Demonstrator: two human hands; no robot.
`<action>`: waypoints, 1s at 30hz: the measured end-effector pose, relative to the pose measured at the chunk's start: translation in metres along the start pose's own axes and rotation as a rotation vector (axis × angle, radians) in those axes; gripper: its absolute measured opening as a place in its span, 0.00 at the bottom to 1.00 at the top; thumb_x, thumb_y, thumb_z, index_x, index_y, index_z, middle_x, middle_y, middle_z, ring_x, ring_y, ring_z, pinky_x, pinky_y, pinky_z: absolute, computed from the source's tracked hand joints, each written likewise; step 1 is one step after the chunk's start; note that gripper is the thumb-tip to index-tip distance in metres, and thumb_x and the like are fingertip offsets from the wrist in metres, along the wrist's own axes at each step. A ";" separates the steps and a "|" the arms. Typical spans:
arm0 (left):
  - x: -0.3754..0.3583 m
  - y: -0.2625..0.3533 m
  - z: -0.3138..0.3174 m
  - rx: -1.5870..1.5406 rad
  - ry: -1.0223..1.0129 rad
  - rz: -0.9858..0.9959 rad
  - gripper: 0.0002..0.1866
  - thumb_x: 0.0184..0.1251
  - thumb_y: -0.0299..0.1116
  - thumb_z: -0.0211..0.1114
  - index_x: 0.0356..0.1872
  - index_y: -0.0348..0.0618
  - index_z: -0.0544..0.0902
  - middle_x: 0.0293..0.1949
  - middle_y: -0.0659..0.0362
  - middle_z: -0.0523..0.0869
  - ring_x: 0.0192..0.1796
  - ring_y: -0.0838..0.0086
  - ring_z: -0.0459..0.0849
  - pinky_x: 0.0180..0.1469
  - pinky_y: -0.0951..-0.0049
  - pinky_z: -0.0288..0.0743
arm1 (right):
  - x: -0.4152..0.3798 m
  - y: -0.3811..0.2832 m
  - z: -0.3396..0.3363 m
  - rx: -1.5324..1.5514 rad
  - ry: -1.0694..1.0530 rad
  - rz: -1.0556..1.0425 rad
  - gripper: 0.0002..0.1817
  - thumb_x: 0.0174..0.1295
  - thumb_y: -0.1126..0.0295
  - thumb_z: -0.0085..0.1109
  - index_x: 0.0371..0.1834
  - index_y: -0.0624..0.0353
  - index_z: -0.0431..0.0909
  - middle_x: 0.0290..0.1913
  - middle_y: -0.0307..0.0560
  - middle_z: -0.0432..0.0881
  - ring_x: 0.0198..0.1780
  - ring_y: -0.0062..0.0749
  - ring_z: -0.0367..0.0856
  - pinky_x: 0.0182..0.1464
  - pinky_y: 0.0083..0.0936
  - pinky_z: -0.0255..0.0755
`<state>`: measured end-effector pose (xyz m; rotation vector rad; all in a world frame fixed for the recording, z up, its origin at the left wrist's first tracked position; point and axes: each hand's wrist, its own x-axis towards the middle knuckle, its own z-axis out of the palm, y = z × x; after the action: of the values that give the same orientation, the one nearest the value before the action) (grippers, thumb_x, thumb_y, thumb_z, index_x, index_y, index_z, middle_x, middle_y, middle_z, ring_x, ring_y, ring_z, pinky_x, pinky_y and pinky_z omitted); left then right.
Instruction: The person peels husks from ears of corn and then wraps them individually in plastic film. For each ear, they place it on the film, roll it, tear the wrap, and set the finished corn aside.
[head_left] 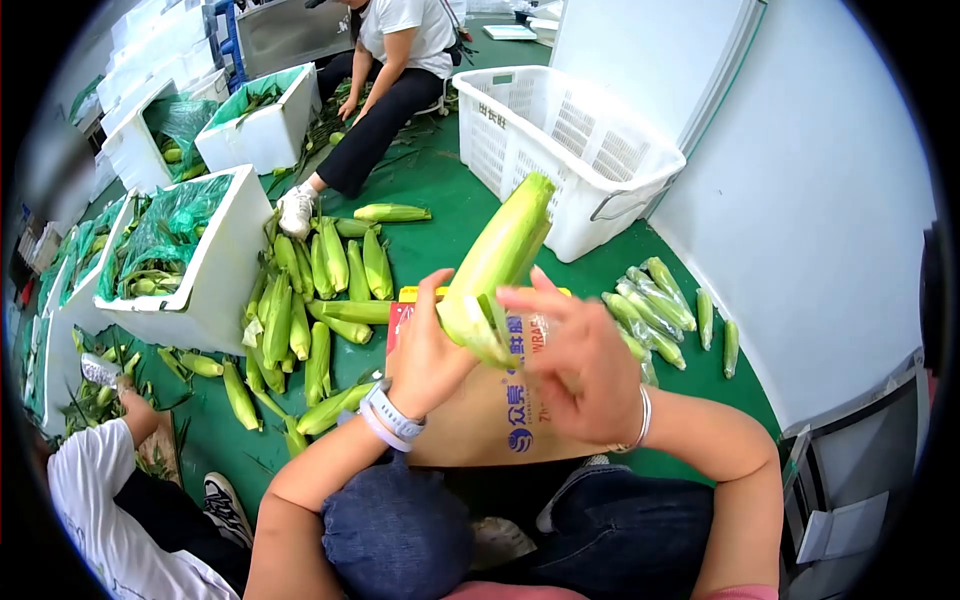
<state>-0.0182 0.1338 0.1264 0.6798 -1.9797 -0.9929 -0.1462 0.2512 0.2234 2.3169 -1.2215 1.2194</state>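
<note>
An ear of corn in its green husk stands tilted, tip up and to the right, above a cardboard box. My left hand is wrapped round its lower end. Close by on the right, my right hand is slightly blurred, its index finger stretched toward the corn's base and the other fingers loosely curled. Nothing shows in that hand. A loose flap of husk sticks out at the base between the hands. The brown cardboard box with blue and red print is in front of my knees.
Many husked ears lie piled on the green floor at left. Plastic-wrapped ears lie at right. A white plastic crate stands ahead. White foam boxes line the left. One person sits ahead; another is at lower left.
</note>
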 end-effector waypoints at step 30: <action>-0.003 -0.028 -0.019 -1.322 -0.039 -0.690 0.24 0.60 0.53 0.58 0.45 0.42 0.74 0.36 0.54 0.79 0.35 0.68 0.80 0.40 0.69 0.78 | -0.040 0.016 -0.011 0.243 -0.365 0.853 0.14 0.60 0.60 0.59 0.36 0.62 0.76 0.26 0.41 0.78 0.27 0.22 0.75 0.32 0.22 0.70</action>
<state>0.0028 0.1130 0.1087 0.5137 -0.6877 -2.3399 -0.1768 0.2698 0.1970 2.2976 -2.4828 1.2285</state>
